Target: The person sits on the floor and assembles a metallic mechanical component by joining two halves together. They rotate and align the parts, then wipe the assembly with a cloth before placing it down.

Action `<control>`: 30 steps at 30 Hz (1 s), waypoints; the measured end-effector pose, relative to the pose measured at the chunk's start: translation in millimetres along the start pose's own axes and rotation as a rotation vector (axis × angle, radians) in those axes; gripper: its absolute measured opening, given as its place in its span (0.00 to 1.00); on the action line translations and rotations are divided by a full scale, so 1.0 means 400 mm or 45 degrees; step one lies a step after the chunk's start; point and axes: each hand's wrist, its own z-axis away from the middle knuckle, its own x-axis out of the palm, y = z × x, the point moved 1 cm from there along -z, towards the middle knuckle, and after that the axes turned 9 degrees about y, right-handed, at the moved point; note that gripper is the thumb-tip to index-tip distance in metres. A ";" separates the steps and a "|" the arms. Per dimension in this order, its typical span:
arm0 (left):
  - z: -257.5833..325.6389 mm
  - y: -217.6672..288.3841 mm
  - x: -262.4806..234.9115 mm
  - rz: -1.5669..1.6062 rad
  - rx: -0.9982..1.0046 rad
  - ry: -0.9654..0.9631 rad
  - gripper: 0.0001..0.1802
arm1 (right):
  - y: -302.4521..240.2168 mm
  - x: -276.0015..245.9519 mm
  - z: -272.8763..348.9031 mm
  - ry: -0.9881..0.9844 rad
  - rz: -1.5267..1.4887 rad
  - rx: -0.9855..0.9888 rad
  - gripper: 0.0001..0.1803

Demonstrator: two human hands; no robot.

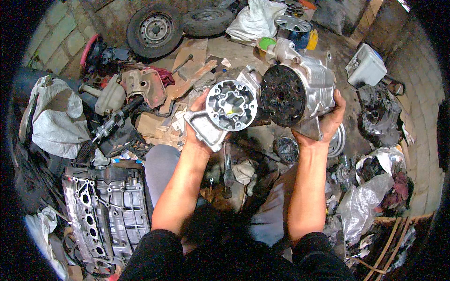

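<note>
My left hand (196, 138) is closed around a silver metal housing (213, 130) with a mounting bracket on its side. The round face of that housing, pierced by a star-shaped opening and ringed with holes, is turned up toward me. Beside it, my right hand (331, 122) grips a larger cylindrical metal housing (320, 84), which looks like the body of a car compressor. Its round end is black with oil and faces left toward the other piece. Both parts are held up above the floor, close together; whether they touch is hard to tell.
An engine cylinder head (110, 210) lies at lower left. White sacks (58, 117) are at the left, and two wheels (154, 30) lean at the back. Scattered cardboard (152, 125), a white plastic container (366, 65) and a dark gearbox-like casting (378, 112) surround me.
</note>
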 end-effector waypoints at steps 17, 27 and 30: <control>-0.002 0.011 -0.011 -0.053 0.057 0.178 0.20 | 0.001 0.023 0.005 0.087 0.036 -0.080 0.33; 0.004 0.012 0.000 -0.055 0.056 0.223 0.21 | 0.003 0.030 0.009 0.093 0.049 -0.100 0.31; 0.000 0.014 -0.016 -0.023 0.081 0.160 0.22 | 0.004 0.030 0.009 0.104 0.049 -0.090 0.31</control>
